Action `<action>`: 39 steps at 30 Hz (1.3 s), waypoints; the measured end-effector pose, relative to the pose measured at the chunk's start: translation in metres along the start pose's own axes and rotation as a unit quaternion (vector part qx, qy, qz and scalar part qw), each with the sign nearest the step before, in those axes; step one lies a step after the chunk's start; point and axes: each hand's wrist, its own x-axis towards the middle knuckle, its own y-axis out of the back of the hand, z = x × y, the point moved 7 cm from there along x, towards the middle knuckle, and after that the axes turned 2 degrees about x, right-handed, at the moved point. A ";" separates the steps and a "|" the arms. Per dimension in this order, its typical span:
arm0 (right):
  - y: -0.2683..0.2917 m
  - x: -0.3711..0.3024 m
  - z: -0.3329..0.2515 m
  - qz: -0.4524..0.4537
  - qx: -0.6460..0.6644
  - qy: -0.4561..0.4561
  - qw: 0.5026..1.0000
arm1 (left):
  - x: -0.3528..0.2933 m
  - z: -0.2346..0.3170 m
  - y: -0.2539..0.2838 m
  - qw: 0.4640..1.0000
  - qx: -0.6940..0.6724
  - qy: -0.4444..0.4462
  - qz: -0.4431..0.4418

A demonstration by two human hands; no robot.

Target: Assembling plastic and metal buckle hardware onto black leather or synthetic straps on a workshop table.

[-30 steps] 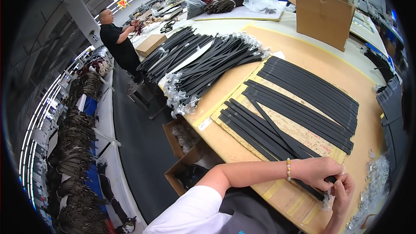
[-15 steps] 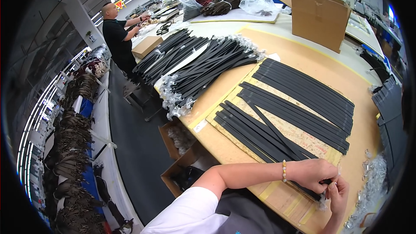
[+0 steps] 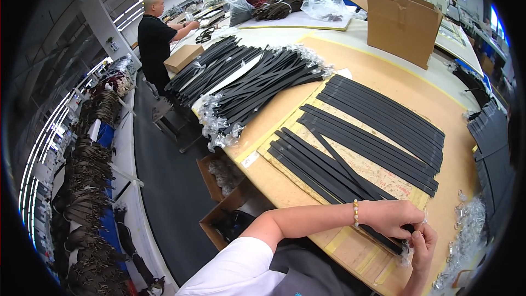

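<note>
My left hand [image 3: 390, 218], with a beaded bracelet at the wrist, reaches across the near end of a row of flat black straps [image 3: 315, 161]. Its fingers are closed at a strap's dark end [image 3: 409, 228], most of which they hide. Facing it, my right hand [image 3: 424, 242] pinches at the same end with thumb and fingers. A scrap of clear plastic wrap [image 3: 405, 255] hangs just below the two hands. Beneath the straps lies a worn yellowish board [image 3: 359, 153] with faint red writing. One strap lies slanting between the near row and the middle row [image 3: 372, 145].
Another strap row [image 3: 383, 109] lies farther off. Piles of straps with plastic-wrapped ends [image 3: 263, 87] cover the table's left. A cardboard box [image 3: 402, 27] stands at the back. Clear plastic scraps [image 3: 466, 235] lie at right. A co-worker [image 3: 156, 44] stands beyond the table's left side.
My hands stay together at the strap end, almost unmoved. The view has shifted slightly. The co-worker at left has turned toward the table.
</note>
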 end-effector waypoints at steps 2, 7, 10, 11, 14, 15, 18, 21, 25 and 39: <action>-0.001 0.001 0.001 0.016 0.007 -0.005 1.000 | 0.000 -0.001 -0.001 1.000 -0.001 -0.009 0.003; 0.002 0.002 0.004 0.043 0.003 0.014 0.999 | 0.001 -0.001 0.001 1.000 0.002 -0.018 0.008; 0.006 0.001 0.006 0.060 -0.008 0.012 0.998 | 0.002 -0.003 0.002 1.000 -0.007 -0.005 0.004; 0.006 0.001 0.005 0.062 -0.014 0.012 0.998 | 0.002 -0.001 0.002 1.000 -0.006 -0.001 0.001; 0.007 0.001 0.009 0.056 -0.017 0.015 0.998 | 0.000 0.001 0.003 1.000 -0.004 0.004 -0.001; 0.007 0.002 0.009 0.055 -0.017 0.015 0.998 | -0.001 0.001 0.003 1.000 -0.004 0.004 0.000; 0.010 0.001 0.008 0.067 -0.037 0.015 0.997 | -0.001 -0.001 0.006 1.000 -0.003 -0.002 0.019; 0.021 -0.007 0.004 0.100 -0.076 -0.002 0.992 | 0.005 -0.004 0.004 1.000 -0.005 0.022 -0.006; 0.028 0.005 -0.013 0.164 -0.141 0.037 0.976 | 0.008 -0.034 0.010 0.996 0.082 0.027 0.033; 0.064 0.009 -0.002 0.176 -0.281 -0.011 0.943 | 0.014 -0.080 -0.001 0.973 0.203 0.105 0.020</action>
